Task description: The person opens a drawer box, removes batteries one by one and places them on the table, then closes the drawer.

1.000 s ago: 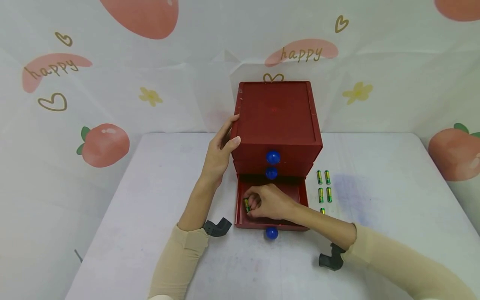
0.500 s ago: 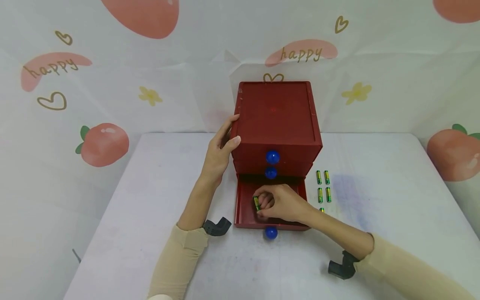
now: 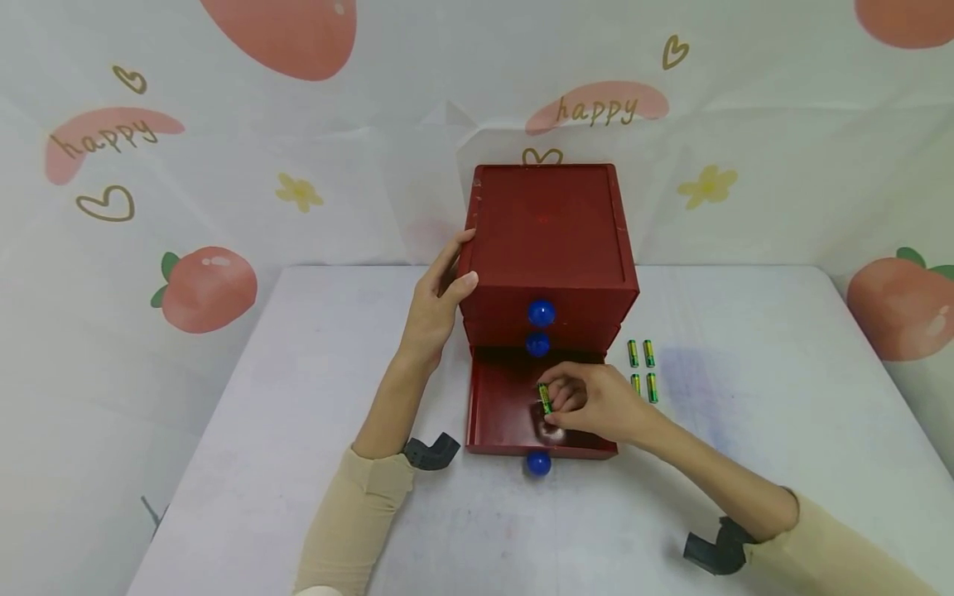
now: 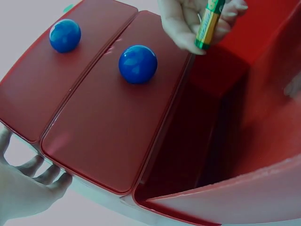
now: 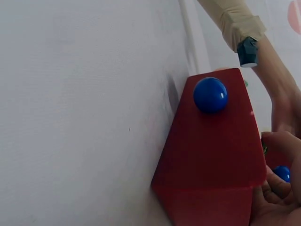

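A red drawer cabinet (image 3: pixel 547 228) with blue ball knobs stands at the back middle of the table. Its bottom drawer (image 3: pixel 499 414) is pulled out, while the upper two are closed. My right hand (image 3: pixel 596 401) is over the drawer's right half, pinching a green and yellow battery (image 3: pixel 545 399) between thumb and index finger. That battery (image 4: pixel 209 24) also shows at the top of the left wrist view. My left hand (image 3: pixel 436 302) rests against the cabinet's left side, fingers extended. In the right wrist view, the drawer front (image 5: pixel 218 141) hides most of the battery.
Several batteries (image 3: pixel 652 387) lie in short rows on the white table (image 3: pixel 335 372), right of the cabinet. My right forearm passes just in front of them. A patterned white cloth (image 3: pixel 373 190) hangs behind the table. Black curved mounts (image 3: pixel 432 451) sit at both forearms.
My right hand has moved right across the drawer, carrying the battery with it from near the left wall. The right forearm now covers the nearest table battery. The left hand stays put.
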Demonstrator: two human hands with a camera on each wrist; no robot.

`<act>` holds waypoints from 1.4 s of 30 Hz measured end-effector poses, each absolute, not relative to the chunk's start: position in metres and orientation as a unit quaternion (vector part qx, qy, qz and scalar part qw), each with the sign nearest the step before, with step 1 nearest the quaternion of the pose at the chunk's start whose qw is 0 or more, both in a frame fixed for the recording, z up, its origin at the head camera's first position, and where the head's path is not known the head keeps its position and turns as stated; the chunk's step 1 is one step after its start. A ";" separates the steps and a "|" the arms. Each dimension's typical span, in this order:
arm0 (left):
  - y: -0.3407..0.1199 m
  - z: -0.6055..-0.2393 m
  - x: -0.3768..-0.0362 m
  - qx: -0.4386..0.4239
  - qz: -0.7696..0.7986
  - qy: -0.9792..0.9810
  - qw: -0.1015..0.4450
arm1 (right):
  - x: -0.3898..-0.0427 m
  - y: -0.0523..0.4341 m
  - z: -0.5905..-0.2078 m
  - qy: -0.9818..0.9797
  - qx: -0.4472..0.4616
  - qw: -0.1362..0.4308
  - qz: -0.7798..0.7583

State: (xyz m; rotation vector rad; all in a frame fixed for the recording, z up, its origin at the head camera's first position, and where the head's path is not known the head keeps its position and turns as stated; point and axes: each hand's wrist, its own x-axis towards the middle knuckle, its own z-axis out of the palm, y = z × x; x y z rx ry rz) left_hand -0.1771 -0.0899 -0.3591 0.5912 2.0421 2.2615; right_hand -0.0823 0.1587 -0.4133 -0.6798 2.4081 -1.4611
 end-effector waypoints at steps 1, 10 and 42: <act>-0.090 -0.359 -0.177 0.190 0.728 0.658 0.019 | -0.081 0.161 -0.413 0.824 -0.230 0.125 -0.503; -0.089 -0.358 -0.176 0.187 0.725 0.663 0.018 | -0.074 0.181 -0.411 0.817 -0.231 0.129 -0.513; -0.090 -0.361 -0.177 0.193 0.725 0.661 0.016 | -0.051 0.239 -0.417 0.819 -0.190 0.113 -0.529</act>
